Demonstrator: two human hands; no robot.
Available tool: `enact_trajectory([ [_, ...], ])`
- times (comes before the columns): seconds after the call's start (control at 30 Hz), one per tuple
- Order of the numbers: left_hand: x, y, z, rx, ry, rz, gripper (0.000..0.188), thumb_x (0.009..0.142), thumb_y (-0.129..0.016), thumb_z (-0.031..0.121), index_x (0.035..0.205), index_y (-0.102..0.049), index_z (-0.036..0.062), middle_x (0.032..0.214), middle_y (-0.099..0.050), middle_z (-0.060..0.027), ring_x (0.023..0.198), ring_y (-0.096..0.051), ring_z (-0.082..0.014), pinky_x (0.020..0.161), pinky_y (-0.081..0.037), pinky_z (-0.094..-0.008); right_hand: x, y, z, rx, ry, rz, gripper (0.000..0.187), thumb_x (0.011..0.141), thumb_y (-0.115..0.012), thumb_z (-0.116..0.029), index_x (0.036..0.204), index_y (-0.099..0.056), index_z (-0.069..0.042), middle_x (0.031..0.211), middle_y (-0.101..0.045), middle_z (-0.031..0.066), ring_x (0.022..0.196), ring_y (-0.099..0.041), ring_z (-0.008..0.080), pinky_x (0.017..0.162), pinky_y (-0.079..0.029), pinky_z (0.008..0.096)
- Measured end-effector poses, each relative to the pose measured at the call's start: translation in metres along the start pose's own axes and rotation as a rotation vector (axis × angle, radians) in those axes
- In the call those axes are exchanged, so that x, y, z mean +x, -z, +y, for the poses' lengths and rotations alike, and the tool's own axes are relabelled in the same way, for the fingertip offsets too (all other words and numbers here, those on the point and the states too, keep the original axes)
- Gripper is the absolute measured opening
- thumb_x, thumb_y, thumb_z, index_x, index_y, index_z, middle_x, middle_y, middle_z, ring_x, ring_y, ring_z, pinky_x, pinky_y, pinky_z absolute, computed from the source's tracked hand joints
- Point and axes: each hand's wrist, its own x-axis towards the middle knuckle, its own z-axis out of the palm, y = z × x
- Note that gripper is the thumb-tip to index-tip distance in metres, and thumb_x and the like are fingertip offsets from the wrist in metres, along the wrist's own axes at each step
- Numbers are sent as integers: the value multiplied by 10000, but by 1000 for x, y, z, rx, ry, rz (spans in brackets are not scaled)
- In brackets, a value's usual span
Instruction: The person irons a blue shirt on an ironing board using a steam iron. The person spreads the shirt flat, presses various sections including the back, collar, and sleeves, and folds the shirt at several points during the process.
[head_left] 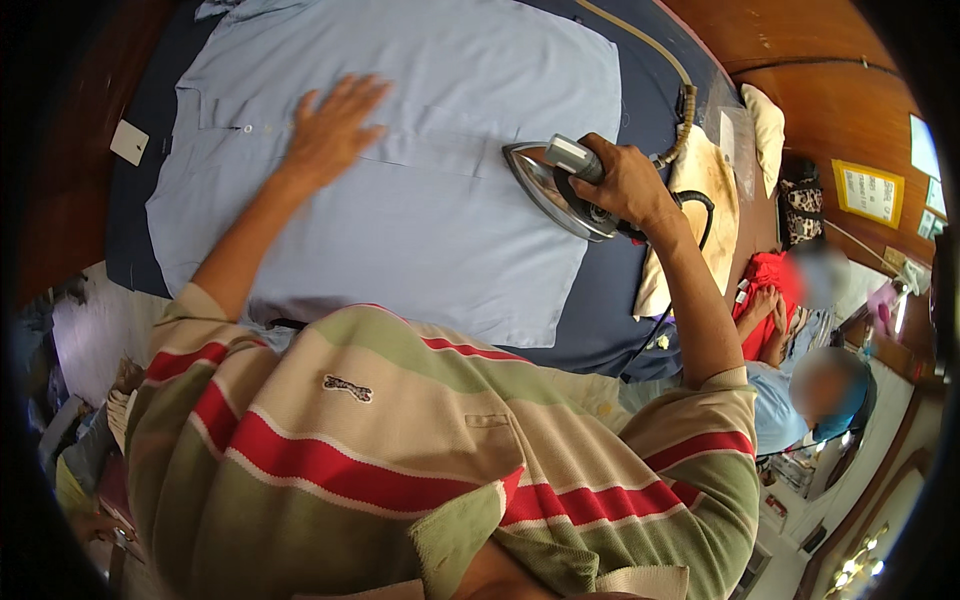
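A bench point(620, 300) covered in dark blue cloth fills the upper half of the view, its edges bending with the lens. Spread flat over most of it lies a light blue shirt point(430, 230), collar and button placket toward the upper left, a chest pocket near the middle, the lower hem nearest the person. The person's own striped top point(400, 450) (bands of beige, green and red) takes up the lower half of the picture, with both forearms reaching up from it onto the bench.

To the right of the shirt, near the bench's edge, sits a cream pad point(705, 200) with brown scorch stains. Beyond the bench on the right another person sits low, a hand resting on red fabric point(775, 285).

The iron point(555, 190) stands tilted on the shirt's right edge, its shiny soleplate partly showing, its pointed tip aimed toward the left. A braided cord point(660, 60) runs from its rear up along the bench.

The right hand point(625, 185) is closed tight around the iron's dark handle, knuckles up. The left hand point(335, 125) lies open and flat, fingers spread, palm pressing on the shirt just right of the placket, well apart from the iron. A small white card point(129, 141) lies on the dark cloth left of the shirt.
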Motion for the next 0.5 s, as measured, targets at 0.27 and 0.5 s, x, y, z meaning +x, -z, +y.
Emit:
enact_trajectory([
  [0.27, -8, -6, -60, 126, 109, -5, 469, 970, -243, 400, 1428, -226, 297, 1496, -182, 71, 1377, -160, -152, 1094, -103, -494, 22, -6, -23, 21, 12, 38, 317, 710, -632, -252, 940, -579, -41, 737, -637, 192, 709, -625, 360, 676, -500, 413],
  [0.5, -4, -4, -60, 123, 113, -31, 475, 966, -269, 381, 1431, -223, 291, 1499, -177, 69, 1378, -160, -152, 1092, -107, -485, 23, -2, -29, 21, 78, -24, 339, 715, -633, -260, 978, -585, -52, 741, -641, 201, 711, -634, 353, 667, -509, 423],
])
